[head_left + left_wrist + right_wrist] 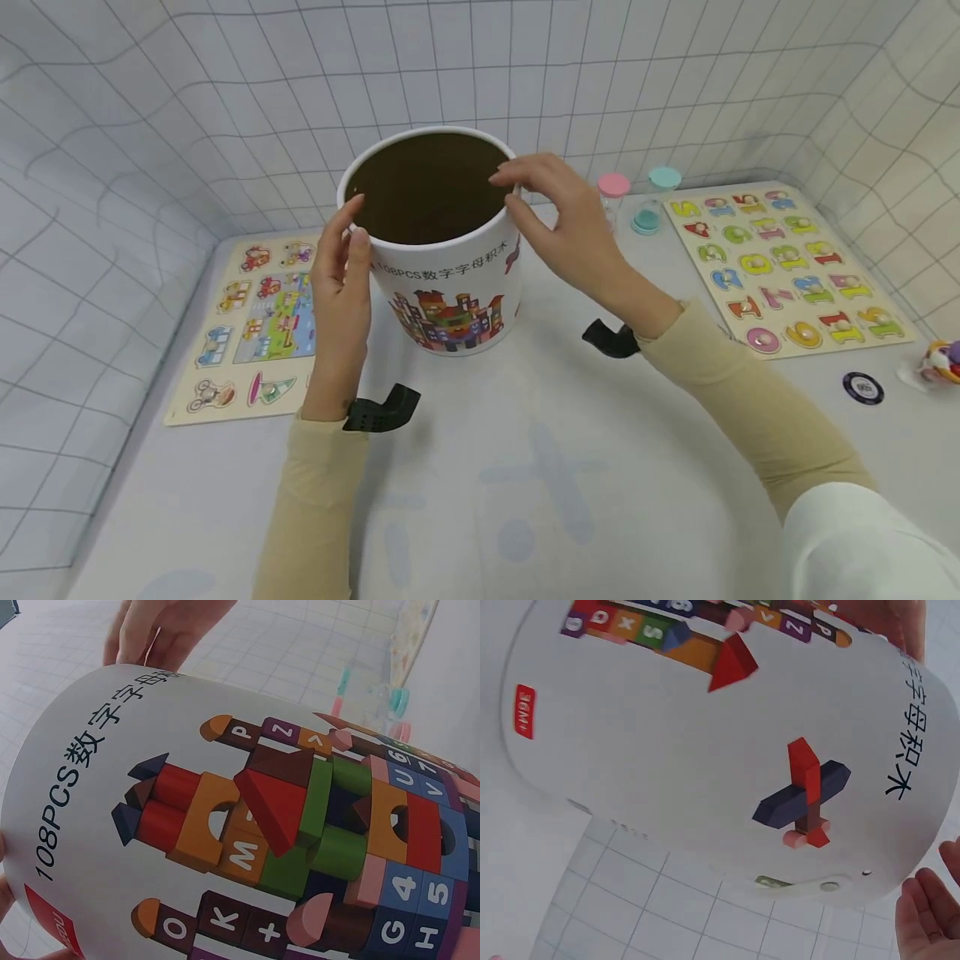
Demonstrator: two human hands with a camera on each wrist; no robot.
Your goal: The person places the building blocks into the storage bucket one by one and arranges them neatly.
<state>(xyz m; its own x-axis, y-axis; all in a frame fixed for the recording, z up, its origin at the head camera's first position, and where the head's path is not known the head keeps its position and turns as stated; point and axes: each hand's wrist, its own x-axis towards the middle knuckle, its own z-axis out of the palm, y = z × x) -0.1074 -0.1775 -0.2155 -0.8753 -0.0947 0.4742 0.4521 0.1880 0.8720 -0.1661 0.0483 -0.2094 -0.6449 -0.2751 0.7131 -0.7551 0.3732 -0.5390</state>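
Observation:
A large white toy-block bucket stands upright with its open top and dark inside facing up. Its wall carries a printed block castle, seen close up in the left wrist view, and a printed block plane in the right wrist view. On the left side of the rim, my left hand pinches the edge between fingers and thumb. My right hand holds the rim opposite, fingertips over the edge and thumb lower, against the rim. The bucket's floor is hidden in shadow.
A wooden vehicle puzzle board lies left of the bucket, partly behind the left forearm. To the right are a letter-and-number puzzle board, small jars with a pink lid and a teal lid, a black round chip and a colourful figurine.

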